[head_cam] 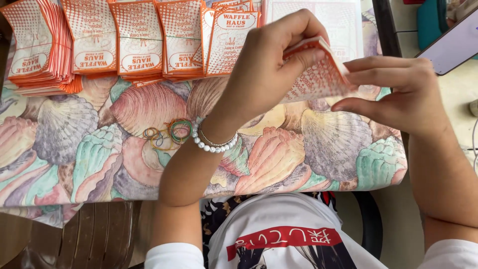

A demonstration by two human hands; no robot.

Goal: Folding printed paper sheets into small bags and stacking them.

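Here both hands work above the seashell-patterned table [74, 149]. The left hand [264, 69] has its grip clamped on a small bundle of orange-and-white paper bags [318, 74], thumb and fingers pinching its upper edge. The right hand [398, 94] touches the bundle's right end, fingers closed against it. Left of the bundle lie rows of stacked paper bags [114, 40]; below those stacks, loose rubber bands [167, 133].

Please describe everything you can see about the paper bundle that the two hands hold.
The paper bundle is a thin stack of flat orange-and-white printed sleeves, tilted above the shell-patterned cloth. The left hand pinches its upper edge; the right hand touches its right end. It looks like thin paper.
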